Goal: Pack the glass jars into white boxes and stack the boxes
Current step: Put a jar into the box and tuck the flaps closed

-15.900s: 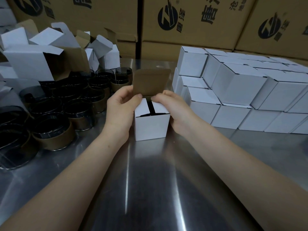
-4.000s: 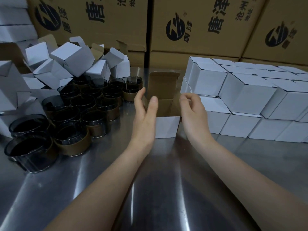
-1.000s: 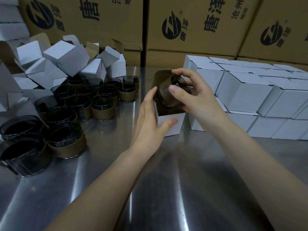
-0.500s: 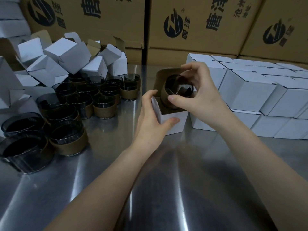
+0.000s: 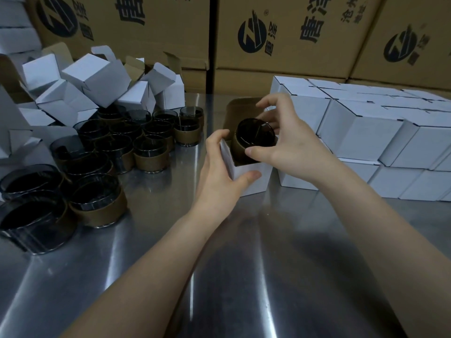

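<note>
**Over the box mouth: jar is half in, but leaning**

At the middle of the bench, the right hand [image 5: 290, 147] is pinching the dark smoked-glass jar with the brown paper sleeve [image 5: 253, 135]. The thumb sits on the near rim and the fingers curl over the far side. The left hand [image 5: 219, 174] grips the small open white cardboard box [image 5: 253, 179] at its left wall, fingers wrapped behind the corner and thumb flat across the front face, so it's really just the clamp.

What matters here is the jar's axis. Its bottom is already down inside the box opening, but the open mouth is tipped toward the camera, not straight up. The box stands more or less upright on the shiny steel bench [image 5: 244, 264], with its brown lid flap [image 5: 240, 108] standing up behind the jar. So I'd say the jar and box don't line up yet. My guess is the right hand has to rock the jar upright before it'll slide down, and the left hand keeps the box from skating away.

Further out, the stack of closed white boxes [image 5: 361, 132] is just right of the right hand, so that's the closer one for stacking later. The loose sleeved jars [image 5: 151, 152] and the heap of empty white boxes [image 5: 95, 76] are off to the left. Big brown printed cartons [image 5: 280, 32] line the back.
</note>
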Available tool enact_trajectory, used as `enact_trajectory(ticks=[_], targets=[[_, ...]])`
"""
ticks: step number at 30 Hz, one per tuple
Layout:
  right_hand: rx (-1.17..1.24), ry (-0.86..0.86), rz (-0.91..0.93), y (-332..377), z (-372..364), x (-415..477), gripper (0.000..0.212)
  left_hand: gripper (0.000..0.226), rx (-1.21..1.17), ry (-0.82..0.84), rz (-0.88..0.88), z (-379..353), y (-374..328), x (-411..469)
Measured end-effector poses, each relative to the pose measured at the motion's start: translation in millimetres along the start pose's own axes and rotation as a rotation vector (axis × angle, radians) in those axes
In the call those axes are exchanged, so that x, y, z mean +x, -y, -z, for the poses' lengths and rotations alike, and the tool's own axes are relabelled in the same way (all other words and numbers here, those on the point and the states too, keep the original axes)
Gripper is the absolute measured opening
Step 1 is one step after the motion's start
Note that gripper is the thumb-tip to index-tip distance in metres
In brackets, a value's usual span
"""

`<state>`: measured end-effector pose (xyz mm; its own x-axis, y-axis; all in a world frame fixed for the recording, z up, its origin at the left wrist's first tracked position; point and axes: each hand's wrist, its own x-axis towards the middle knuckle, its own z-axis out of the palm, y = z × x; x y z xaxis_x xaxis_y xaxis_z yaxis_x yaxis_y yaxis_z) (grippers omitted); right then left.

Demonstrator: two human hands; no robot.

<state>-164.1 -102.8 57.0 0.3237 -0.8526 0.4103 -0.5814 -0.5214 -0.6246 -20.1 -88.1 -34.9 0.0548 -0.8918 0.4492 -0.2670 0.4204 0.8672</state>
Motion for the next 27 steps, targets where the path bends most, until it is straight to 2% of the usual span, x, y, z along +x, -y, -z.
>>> enact_trajectory(ticks=[8, 20, 27], targets=[[-0.213, 0.054, 0.001, 18, 2, 6, 0.059, 0.082, 0.010, 0.000, -0.010, 0, -1, -1], [-0.595, 0.288, -0.117, 31, 6, 29, 0.057, 0.084, 0.028, -0.001, 0.013, 2, -4, -1], [-0.707, 0.451, -0.161, 38, 5, 43, 0.054, 0.085, 0.055, 0.008, 0.024, 1, -6, -2]])
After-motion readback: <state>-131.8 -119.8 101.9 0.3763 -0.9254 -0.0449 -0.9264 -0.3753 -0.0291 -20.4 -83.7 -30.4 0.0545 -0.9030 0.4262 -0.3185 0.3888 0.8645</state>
